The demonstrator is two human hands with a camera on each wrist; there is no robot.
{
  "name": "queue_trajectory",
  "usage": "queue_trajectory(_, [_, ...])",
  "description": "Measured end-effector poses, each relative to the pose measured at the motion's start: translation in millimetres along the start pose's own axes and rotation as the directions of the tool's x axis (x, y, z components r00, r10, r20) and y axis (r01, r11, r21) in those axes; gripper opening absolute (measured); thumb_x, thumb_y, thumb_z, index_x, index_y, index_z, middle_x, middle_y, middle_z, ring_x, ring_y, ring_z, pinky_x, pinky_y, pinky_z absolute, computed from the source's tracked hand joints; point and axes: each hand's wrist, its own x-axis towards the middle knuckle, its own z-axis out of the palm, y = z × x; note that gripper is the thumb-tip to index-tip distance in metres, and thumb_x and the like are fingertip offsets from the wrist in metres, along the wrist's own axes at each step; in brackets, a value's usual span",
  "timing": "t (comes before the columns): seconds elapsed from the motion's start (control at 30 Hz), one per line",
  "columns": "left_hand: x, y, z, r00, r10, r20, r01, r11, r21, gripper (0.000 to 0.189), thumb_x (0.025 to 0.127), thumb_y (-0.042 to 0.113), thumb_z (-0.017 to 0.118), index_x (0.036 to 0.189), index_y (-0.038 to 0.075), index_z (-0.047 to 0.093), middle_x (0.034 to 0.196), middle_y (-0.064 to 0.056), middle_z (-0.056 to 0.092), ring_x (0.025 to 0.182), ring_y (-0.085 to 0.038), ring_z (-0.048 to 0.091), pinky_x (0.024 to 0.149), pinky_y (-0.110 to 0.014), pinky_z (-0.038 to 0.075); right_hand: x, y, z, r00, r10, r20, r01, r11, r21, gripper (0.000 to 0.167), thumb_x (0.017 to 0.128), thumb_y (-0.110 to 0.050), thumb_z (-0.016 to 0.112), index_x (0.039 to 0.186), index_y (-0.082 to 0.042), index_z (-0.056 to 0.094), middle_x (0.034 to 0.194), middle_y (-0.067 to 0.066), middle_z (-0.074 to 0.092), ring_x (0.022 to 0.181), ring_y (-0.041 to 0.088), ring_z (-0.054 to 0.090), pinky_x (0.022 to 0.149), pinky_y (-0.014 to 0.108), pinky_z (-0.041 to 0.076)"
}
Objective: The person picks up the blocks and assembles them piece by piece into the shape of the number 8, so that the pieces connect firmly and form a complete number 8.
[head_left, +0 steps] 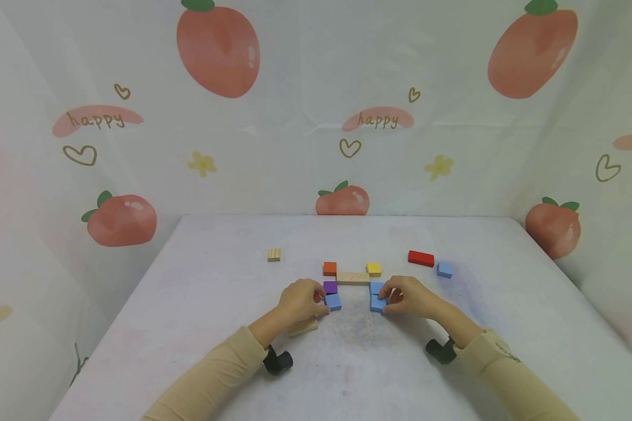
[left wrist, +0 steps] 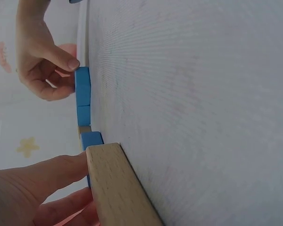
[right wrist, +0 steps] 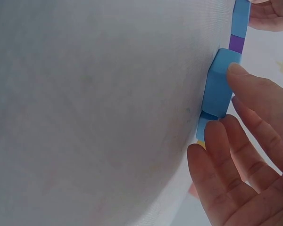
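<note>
"Where on the table (head_left: 358, 374) were the 2 hands, taken from the wooden bar (head_left: 353, 279)?"

"Both on its near side: the left hand (head_left: 301, 301) off to its left, the right hand (head_left: 413, 298) off to its right. The bar's long axis ran left to right."

"And the blocks at the fingers?"

"The left blue block (head_left: 333, 303) lay nearer than the bar's left end, just right of the left hand; the right blue block (head_left: 376, 304) lay nearer than its right end, just left of the right hand. A gap separated them."

"Were they gripped?"

"The right thumb and fingers seemed to pinch theirs. For the left I couldn't tell; a plank (left wrist: 120, 188) hid the fingertips."

"Count them."

"2 long wooden pieces, bar and plank; 1 red block (head_left: 421, 258), beyond the bar to the right; 4 blue blocks; 1 purple block (head_left: 330, 287); 1 orange block (head_left: 329, 268); 1 yellow block (head_left: 374, 269); 1 small wooden block (head_left: 274, 255), beyond the bar to the left."
</note>
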Motion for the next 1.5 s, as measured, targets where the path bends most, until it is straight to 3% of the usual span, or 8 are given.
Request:
queue_trajectory(0.33, [-2.1, -1.9, -2.3, 1.000, 0.008, 0.014, -0.007, 0.999, -0.041, 0.031, 0.074, 0.024, 0.077, 0.097, 0.005, 0.069, 0.084, -0.005, 0.065, 0.073, -0.012, 0.053, 0.063, -0.025, 0.042, 0.8, 0.9, -0.2, 1.000, 0.005, 0.005, -0.005, 1.000, -0.001, 0.021, 0.077, -0.013, 0.074, 0.095, -0.007, 0.066, 0.090, 0.002, 0.064, 0.077, 0.012, 0.055, 0.070, 0.018, 0.049])
queue_trajectory(0.47, [-4.6, -4.7, -7.1, 1.000, 0.004, 0.019, -0.003, 0.998, -0.066, 0.033, 0.075, 0.026, 0.076, 0.101, 0.007, 0.069, 0.090, -0.006, 0.067, 0.080, -0.015, 0.057, 0.070, -0.029, 0.045, 0.5, 1.5, -0.1, 1.000, 0.003, 0.004, -0.003, 1.000, -0.009, 0.021, 0.077, -0.013, 0.074, 0.095, -0.007, 0.066, 0.090, 0.002, 0.064, 0.077, 0.011, 0.055, 0.070, 0.017, 0.048])
queue_trajectory(0.6, [-6.9, -7.5, -14.4, 1.000, -0.022, 0.021, 0.023, 0.998, -0.064, 0.033, 0.076, 0.029, 0.075, 0.101, 0.009, 0.069, 0.093, -0.005, 0.067, 0.081, -0.015, 0.057, 0.068, -0.029, 0.044, 0.6, 1.9, 0.1, 1.000, -0.002, 0.000, 0.002, 1.000, -0.011, 0.020, 0.077, -0.013, 0.074, 0.095, -0.007, 0.066, 0.090, 0.002, 0.064, 0.077, 0.011, 0.054, 0.070, 0.018, 0.048])
queue_trajectory(1.0, [-16.9, -31.3, -24.3, 0.996, -0.047, 0.074, 0.053, 0.995, -0.079, 0.027, 0.073, 0.029, 0.079, 0.093, 0.012, 0.070, 0.085, 0.001, 0.065, 0.077, -0.011, 0.054, 0.066, -0.024, 0.043, -0.2, -0.2, -0.1, 1.000, 0.000, -0.002, 0.000, 1.000, -0.004, 0.021, 0.077, -0.013, 0.074, 0.095, -0.006, 0.065, 0.090, 0.003, 0.064, 0.077, 0.012, 0.055, 0.071, 0.020, 0.049])
queue_trajectory(1.5, [-31.5, -39.3, -23.3, 0.989, 0.005, 0.150, 0.010, 0.995, -0.102, 0.032, 0.067, 0.025, 0.083, 0.091, 0.011, 0.067, 0.083, 0.001, 0.061, 0.078, -0.012, 0.051, 0.067, -0.026, 0.043, -0.1, 1.9, 1.0, 1.000, 0.008, -0.006, -0.008, 1.000, 0.001, 0.021, 0.077, -0.014, 0.075, 0.095, -0.007, 0.066, 0.090, 0.002, 0.064, 0.077, 0.011, 0.055, 0.071, 0.019, 0.049])
